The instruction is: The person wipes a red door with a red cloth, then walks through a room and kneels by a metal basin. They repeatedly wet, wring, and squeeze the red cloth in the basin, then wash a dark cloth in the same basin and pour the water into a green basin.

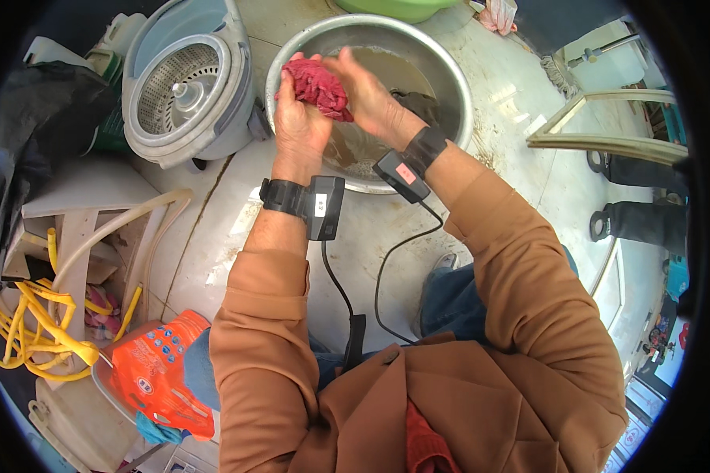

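My left hand (pixel 303 127) holds a bunched, wet-looking red cloth (pixel 316 88) over the left side of a large metal basin (pixel 458 88). Beside the cloth is my right hand (pixel 370 97), fingers extended and somewhat blurred, palm turned towards it. Whether the right fingers touch the cloth is hard to make out. Murky brownish water (pixel 355 148) fills the bottom of the basin. A dark cloth (pixel 417 105) lies in that water, partly behind my right wrist.
Left of the basin stands a spin-mop bucket (pixel 236 124) with a perforated metal basket (pixel 180 88). A yellow hose (pixel 50 337) lies tangled at lower left, near an orange bag (pixel 165 366). A metal frame (pixel 609 148) is at right. Cables hang from both wrist devices.
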Demonstrator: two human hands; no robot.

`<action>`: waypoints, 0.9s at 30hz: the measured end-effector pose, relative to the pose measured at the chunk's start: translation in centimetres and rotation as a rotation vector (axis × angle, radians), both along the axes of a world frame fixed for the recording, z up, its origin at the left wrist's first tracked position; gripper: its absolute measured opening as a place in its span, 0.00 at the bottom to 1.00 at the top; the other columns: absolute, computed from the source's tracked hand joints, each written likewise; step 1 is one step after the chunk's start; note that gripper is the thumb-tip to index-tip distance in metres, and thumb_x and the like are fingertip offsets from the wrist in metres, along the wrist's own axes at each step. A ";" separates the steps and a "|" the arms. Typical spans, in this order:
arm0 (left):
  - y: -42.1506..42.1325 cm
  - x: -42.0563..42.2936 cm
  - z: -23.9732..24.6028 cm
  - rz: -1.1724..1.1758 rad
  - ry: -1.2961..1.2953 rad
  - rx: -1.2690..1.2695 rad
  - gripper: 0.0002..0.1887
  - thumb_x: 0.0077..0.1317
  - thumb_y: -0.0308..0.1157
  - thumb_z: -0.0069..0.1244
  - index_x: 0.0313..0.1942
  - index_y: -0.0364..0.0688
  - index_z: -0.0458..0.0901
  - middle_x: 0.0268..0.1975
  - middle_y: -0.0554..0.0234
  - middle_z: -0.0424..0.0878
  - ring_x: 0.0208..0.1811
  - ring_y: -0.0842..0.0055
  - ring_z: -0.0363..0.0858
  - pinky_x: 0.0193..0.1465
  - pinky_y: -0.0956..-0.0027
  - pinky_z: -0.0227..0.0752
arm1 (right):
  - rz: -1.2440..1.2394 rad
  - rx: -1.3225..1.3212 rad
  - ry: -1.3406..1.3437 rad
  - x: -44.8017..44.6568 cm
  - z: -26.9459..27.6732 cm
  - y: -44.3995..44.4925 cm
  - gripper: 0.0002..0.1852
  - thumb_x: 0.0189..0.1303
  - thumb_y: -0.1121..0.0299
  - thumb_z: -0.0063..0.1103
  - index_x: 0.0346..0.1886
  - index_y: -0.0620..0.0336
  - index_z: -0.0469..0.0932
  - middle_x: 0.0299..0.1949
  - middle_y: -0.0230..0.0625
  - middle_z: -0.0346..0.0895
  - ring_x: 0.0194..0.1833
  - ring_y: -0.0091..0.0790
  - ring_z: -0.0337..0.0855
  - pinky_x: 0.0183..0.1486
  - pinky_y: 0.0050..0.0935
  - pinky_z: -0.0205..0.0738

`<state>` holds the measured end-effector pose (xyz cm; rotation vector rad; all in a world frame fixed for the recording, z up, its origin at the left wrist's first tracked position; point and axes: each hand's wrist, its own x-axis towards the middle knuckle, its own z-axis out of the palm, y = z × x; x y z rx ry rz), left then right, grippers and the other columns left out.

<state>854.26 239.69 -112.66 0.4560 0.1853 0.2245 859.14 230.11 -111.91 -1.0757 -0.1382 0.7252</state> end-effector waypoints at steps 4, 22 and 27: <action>0.6 -0.5 0.1 0.101 0.031 0.238 0.24 0.73 0.47 0.29 0.60 0.41 0.64 0.57 0.56 0.69 0.60 0.70 0.67 0.64 0.64 0.60 | 0.173 -0.121 0.206 -1.2 1.0 0.1 0.34 0.65 0.40 0.39 0.63 0.59 0.62 0.61 0.49 0.63 0.62 0.43 0.64 0.58 0.45 0.67; 1.6 -0.5 -1.8 0.220 0.324 0.461 0.12 0.69 0.37 0.45 0.37 0.36 0.76 0.32 0.64 0.78 0.32 0.81 0.75 0.36 0.75 0.73 | -0.373 -0.537 -0.989 -3.2 1.3 1.7 0.13 0.51 0.59 0.62 0.28 0.60 0.77 0.25 0.42 0.79 0.28 0.40 0.81 0.34 0.29 0.75; -1.1 -1.2 -0.8 0.215 0.307 0.411 0.08 0.69 0.30 0.43 0.41 0.35 0.75 0.36 0.64 0.77 0.34 0.82 0.75 0.36 0.76 0.73 | -0.443 -0.633 -1.071 -1.5 2.2 1.2 0.16 0.51 0.59 0.62 0.17 0.60 0.73 0.17 0.44 0.74 0.20 0.45 0.76 0.25 0.35 0.71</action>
